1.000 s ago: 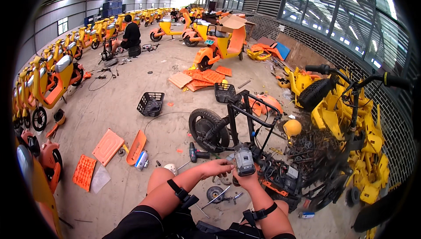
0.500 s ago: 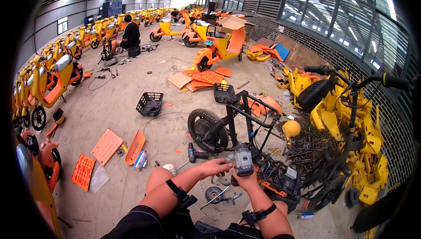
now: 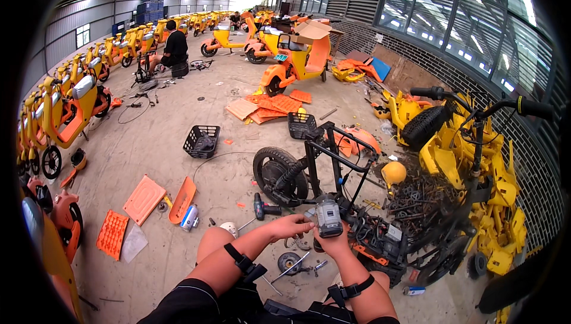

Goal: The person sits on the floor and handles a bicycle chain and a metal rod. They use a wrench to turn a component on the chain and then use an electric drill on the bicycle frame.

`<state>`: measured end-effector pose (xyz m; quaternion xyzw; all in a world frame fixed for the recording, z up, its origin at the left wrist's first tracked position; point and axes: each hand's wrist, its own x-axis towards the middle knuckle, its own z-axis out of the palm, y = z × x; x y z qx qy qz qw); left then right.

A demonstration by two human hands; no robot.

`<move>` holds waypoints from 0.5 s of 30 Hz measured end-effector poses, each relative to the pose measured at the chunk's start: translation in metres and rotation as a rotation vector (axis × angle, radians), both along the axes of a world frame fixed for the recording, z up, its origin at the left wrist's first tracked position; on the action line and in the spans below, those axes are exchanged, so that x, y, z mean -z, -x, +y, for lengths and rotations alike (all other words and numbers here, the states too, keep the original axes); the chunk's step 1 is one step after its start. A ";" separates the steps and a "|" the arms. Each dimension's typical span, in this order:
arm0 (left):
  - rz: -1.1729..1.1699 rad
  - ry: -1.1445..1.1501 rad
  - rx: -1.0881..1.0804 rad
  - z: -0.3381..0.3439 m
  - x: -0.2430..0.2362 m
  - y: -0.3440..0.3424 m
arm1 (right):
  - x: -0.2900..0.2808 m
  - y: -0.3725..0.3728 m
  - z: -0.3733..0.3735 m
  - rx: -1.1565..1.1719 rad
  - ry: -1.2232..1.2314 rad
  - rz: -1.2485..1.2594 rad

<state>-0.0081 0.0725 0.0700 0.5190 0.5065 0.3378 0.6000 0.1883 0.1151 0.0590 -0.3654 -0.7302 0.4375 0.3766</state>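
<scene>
My right hand (image 3: 334, 243) is wrapped around the handle of a grey and black cordless power drill (image 3: 329, 216), whose battery end faces me. My left hand (image 3: 291, 227) is just left of the drill, its fingers stretched out toward the drill's side; whether they touch it I cannot make out. Beyond the drill stands a stripped black scooter frame (image 3: 339, 160) with its rear wheel (image 3: 277, 172) on the left. A second power drill (image 3: 265, 207), dark with a red part, lies on the floor. Below my hands are a round metal part (image 3: 289, 263) and loose metal rods.
Orange panels (image 3: 144, 199) and a spray can (image 3: 190, 217) lie at left. Two black baskets stand ahead, one (image 3: 201, 142) further left. Yellow body panels (image 3: 499, 205) and dark metal parts (image 3: 425, 199) are heaped at right. Rows of scooters (image 3: 83, 104) and a seated person (image 3: 175, 44) are farther back.
The view has shifted very slightly. Both hands and the drill stay in nearly the same place.
</scene>
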 end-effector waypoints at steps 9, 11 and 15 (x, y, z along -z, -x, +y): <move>0.049 -0.004 -0.007 0.002 0.001 0.002 | -0.002 0.002 0.000 -0.001 -0.037 0.019; 0.063 -0.012 -0.005 0.003 0.004 0.002 | 0.000 0.002 0.001 -0.001 -0.071 0.010; 0.046 -0.011 0.043 0.000 0.000 0.001 | -0.007 0.004 -0.004 0.027 -0.066 -0.017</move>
